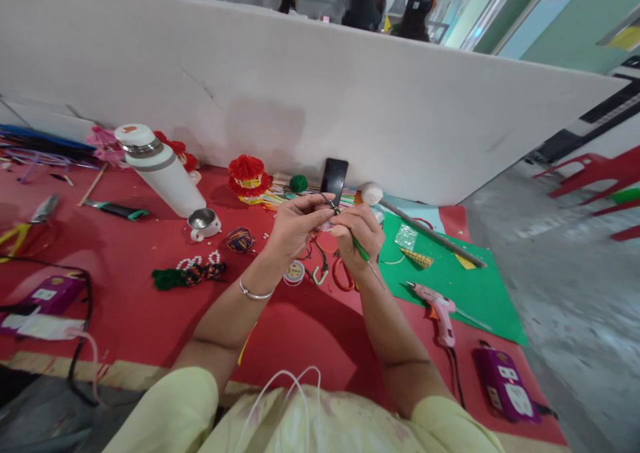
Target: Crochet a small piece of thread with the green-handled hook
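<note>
Over the smooth red tabletop [310,326], the left hand [299,225] pinched a thin dark strand [330,204], while the right hand [361,231] curled around a slim green-handled tool [361,249]; a flat, round spool [295,271] lay near the left wrist.

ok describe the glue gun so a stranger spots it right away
On the red table, find the green sheet at right. Across its near edge lies the glue gun, nozzle pointing left. It's pink with an orange trigger, unlike the purple box nearby.

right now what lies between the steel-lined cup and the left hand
A multicoloured yarn ball and, nearer the left hand, small white beads, in the head view.
</note>
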The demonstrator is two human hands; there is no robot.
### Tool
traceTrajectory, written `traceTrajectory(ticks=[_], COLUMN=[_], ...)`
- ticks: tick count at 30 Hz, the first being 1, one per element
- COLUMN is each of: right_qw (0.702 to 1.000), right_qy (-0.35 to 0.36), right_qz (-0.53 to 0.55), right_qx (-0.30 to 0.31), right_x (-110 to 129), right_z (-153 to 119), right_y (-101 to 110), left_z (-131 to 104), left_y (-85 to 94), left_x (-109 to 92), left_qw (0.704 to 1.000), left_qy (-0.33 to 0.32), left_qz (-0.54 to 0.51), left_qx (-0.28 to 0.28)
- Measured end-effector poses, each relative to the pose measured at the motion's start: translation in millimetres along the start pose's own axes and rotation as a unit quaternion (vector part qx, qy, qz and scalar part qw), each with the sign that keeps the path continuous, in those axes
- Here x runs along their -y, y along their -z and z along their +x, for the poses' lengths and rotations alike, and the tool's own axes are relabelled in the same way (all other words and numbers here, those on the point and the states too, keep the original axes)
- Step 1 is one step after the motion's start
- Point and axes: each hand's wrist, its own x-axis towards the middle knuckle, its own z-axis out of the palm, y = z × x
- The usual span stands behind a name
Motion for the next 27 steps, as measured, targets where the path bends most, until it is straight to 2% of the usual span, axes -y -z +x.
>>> traceTrajectory(ticks=[2, 4, 7, 11, 14, 17, 21, 24, 27], right_qw=[1.0, 1.0, 0.999, 0.999, 0.994, 0.985, 0.99, 0.995, 0.997], right_qy=[-0.011, -0.016, 0.011, -0.004, 0.072, 0.122, 0.126, 0.101, 0.075], right_qz=[-0.011, 0.006, 0.042, 0.002, -0.085, -0.12, -0.066, 0.012, 0.024], right_qx=[0.006, -0.008, -0.015, 0.038, 0.009, -0.015, -0.014, 0.0, 0.007], right_x=[0, 0, 0, -2, -8, -13, -18, -22, -24], right_z=[1, 2, 5, 4, -3, -10, -8, -2, 1], right_y=[0, 1, 2, 2, -1, -4, 1, 8, 14], left_z=[-1, -1, -1, 0, 0, 0, 1, 3, 6], left_y=[-1.9, -2.0, 0.3, 1.8, 0.3, -0.4, 3.1, 8.4, 12.4], left_x=[3, 2, -1, 0, 3, 3, -3, -7, -9], left_qw=[0.999, 0.999, 0.997, 1.0, 0.998, 0.995, 0.991, 0.988, 0.987], left_qy=[-0.036, -0.032, 0.074, 0.027, 0.051, 0.091, 0.113, 0.136, 0.146], left_qz=[0.007, 0.007, -0.016, -0.003, -0.024, -0.044, -0.057, -0.045, -0.031], left_qx=[-0.029, -0.034, 0.028, 0.0, 0.003, 0.016, 0.034, 0.059, 0.065])
